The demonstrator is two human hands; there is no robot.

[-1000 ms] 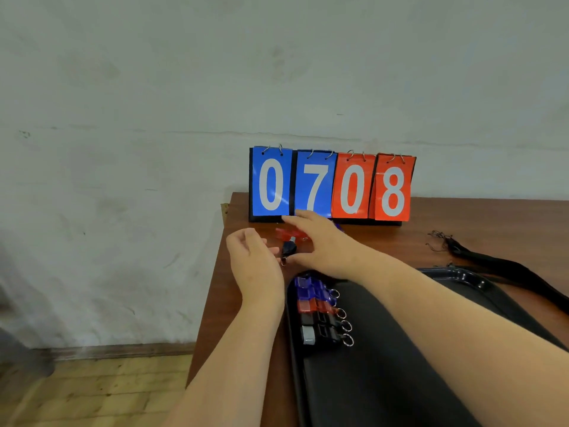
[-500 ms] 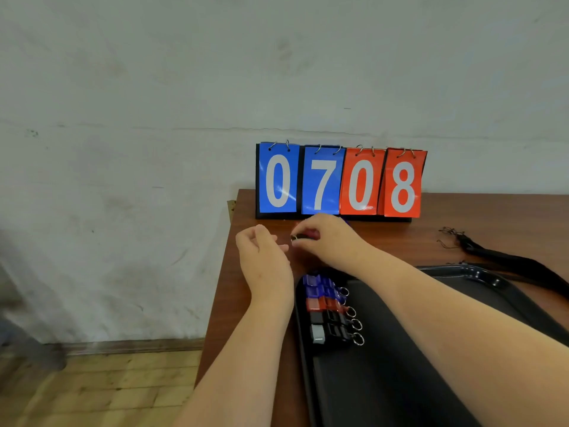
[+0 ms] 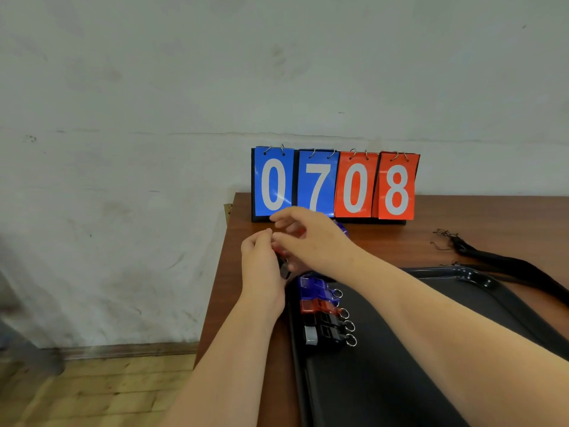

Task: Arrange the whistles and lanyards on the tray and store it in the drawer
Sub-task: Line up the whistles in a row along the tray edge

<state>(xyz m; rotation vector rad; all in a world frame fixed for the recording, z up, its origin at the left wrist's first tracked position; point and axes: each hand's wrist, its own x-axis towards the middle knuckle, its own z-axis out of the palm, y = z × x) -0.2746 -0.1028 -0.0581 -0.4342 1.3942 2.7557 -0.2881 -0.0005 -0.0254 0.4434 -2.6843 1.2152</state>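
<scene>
Five whistles (image 3: 326, 312) are sitting in a row at the tray (image 3: 462, 282)'s left edge while the left hand (image 3: 261, 266), now meeting the right hand (image 3: 308, 238), is taking over a dark whistle (image 3: 284, 268) just beyond that rim, its grip closed, the right fingers loosening; the lanyards (image 3: 498, 260) are waiting.

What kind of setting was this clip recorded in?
Probably a plain sports equipment or storage room, not a court. A flip scoreboard reading 0708 stands on a wooden table against a bare, scuffed wall, with whistles lined up on a black tray.
</scene>
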